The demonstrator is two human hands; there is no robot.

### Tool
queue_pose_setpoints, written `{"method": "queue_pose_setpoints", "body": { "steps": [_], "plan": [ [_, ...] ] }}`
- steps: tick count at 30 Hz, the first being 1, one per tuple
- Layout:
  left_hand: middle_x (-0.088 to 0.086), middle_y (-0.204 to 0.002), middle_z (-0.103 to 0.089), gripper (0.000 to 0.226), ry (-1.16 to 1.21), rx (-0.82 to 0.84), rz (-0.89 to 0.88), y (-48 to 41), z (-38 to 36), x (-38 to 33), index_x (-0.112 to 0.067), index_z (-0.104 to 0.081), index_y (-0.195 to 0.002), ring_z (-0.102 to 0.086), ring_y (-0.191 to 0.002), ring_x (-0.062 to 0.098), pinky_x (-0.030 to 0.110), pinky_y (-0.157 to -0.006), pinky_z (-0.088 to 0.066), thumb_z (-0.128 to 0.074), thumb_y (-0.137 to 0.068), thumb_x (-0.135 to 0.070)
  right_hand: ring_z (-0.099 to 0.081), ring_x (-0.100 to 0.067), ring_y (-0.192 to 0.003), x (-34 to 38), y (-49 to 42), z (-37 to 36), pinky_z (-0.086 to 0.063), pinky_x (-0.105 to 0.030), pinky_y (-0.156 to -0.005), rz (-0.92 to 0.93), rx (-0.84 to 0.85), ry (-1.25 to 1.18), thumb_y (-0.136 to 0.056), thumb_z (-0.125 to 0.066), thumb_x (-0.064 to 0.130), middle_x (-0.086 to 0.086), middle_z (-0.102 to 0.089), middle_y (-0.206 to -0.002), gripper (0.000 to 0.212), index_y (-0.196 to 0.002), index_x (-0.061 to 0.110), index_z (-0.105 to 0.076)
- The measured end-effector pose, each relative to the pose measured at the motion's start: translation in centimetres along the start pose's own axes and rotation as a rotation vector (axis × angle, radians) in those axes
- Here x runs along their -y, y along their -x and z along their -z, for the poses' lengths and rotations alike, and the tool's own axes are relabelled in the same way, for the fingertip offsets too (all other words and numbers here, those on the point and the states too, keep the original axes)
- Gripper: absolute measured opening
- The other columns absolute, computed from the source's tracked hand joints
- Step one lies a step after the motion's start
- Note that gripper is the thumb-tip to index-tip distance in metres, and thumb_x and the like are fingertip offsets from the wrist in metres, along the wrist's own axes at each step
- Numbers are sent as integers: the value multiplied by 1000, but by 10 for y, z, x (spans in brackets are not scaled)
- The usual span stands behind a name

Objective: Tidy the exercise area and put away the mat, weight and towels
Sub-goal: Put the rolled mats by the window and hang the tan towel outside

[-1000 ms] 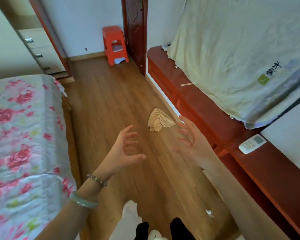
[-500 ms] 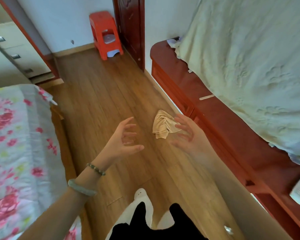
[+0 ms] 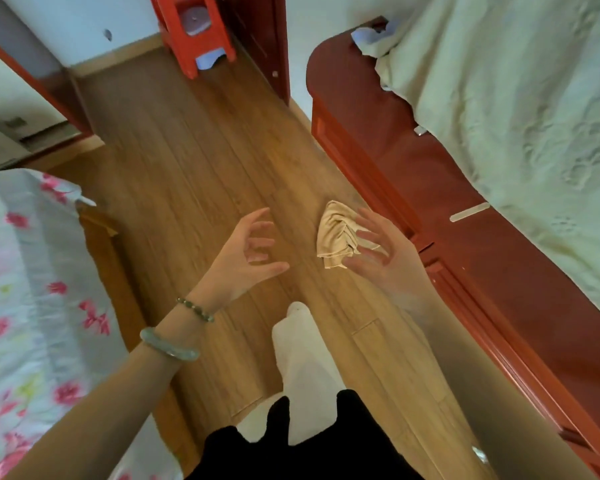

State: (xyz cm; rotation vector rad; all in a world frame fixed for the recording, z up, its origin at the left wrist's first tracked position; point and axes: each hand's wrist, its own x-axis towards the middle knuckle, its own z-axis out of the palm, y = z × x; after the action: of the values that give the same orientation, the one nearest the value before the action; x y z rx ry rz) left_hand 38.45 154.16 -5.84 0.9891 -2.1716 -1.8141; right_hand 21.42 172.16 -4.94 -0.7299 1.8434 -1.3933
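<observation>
A: Head view, looking down. Hands?

B: Both out in front, both holding nothing. Left hand: fingers apart and loosely curved, thumb out, over bare wood floor. Beaded bracelet and pale green bangle on that wrist. Right hand: palm up, fingers spread.

A: The towel?

B: Beige towel, crumpled, on the floor near the foot of the low red cabinet. The right fingertips overlap its right edge in view; cannot tell if they touch it. The left hand is apart from it, on its left.

A: Surroundings?

B: Pale sheet draped over the cabinet top. Floral bedcover at left. Red stool at the far wall, beside a dark door.
</observation>
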Motion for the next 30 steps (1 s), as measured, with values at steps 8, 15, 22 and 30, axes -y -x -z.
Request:
{"method": "queue_pose_setpoints", "body": {
  "steps": [8,15,22,30],
  "plan": [
    [-7,-125,-46,75,-113,-4,104,-151,22,58,-29,-32,-138,-55,-107,7,31,-91,-50,-76,-77,-16,-55,-4,-108,-69,-120,-2,-49,-26,-90,-167,-92,-27,-71,-79,6,10,-56,-122,68,-129,26,-49],
    [-9,-127,-45,73,-253,171,145,-254,9,158,-27,-36,-138,-51,-109,6,15,-87,-43,-75,-78,-21,-55,-6,-104,-174,-196,-18,-50,-22,-88,-279,-157,-10,-74,-76,2,5,-56,-121,63,-129,20,-50],
    [-4,-138,-44,70,-423,338,63,-361,-36,329,-28,-34,-141,-47,-118,9,26,-97,-42,-71,-82,-26,-57,-20,-100,-345,-266,-69,-50,-9,-75,-335,-154,62,-76,-70,-9,-11,-60,-113,51,-120,10,-55],
    [3,-132,-49,61,-546,406,-50,-455,-106,532,-25,-42,-138,-44,-124,16,29,-104,-34,-67,-83,-21,-56,-10,-93,-555,-342,-110,-49,-15,-78,-370,-248,171,-75,-71,-7,-6,-58,-107,52,-123,5,-55]
  ]
}}
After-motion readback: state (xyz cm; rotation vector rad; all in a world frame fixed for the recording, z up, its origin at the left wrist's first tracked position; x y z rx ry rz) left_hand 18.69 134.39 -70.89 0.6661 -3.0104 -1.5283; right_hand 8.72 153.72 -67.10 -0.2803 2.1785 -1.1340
